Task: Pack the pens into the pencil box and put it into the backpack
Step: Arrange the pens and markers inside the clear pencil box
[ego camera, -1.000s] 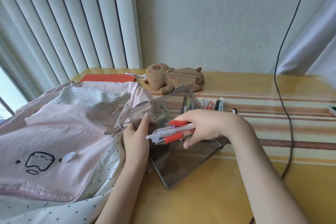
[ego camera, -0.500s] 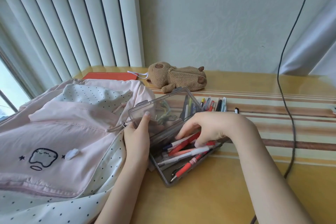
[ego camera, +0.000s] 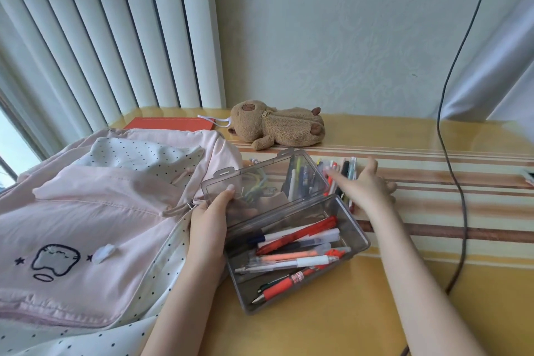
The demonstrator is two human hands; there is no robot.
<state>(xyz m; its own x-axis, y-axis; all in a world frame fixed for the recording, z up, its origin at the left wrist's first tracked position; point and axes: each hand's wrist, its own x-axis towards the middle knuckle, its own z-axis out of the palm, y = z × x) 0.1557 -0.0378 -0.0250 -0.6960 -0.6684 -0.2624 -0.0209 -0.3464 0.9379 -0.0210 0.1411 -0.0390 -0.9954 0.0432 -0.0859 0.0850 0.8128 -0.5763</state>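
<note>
The left hand [ego camera: 208, 221] has its grip on the raised clear lid of the smoky translucent plastic pencil box [ego camera: 291, 251], thumb up against the lid's edge, keeping it propped open. The right hand [ego camera: 364, 185] holds nothing; its fingers are spread wide and reach over the row of loose pens [ego camera: 342, 175] lying on the bench [ego camera: 332, 324] just behind the box. The box's tray already carries a heap of red, white and orange pens [ego camera: 297, 248], so the packing step looks well under way but not finished. The next move, as I judge it, calls for gathering the loose pens into one grip, carrying them over the rear wall into the tray, then closing and latching the lid. The pink fabric backpack [ego camera: 95, 211] with dotted lining lies touching the box's left side, ready to receive it.
</note>
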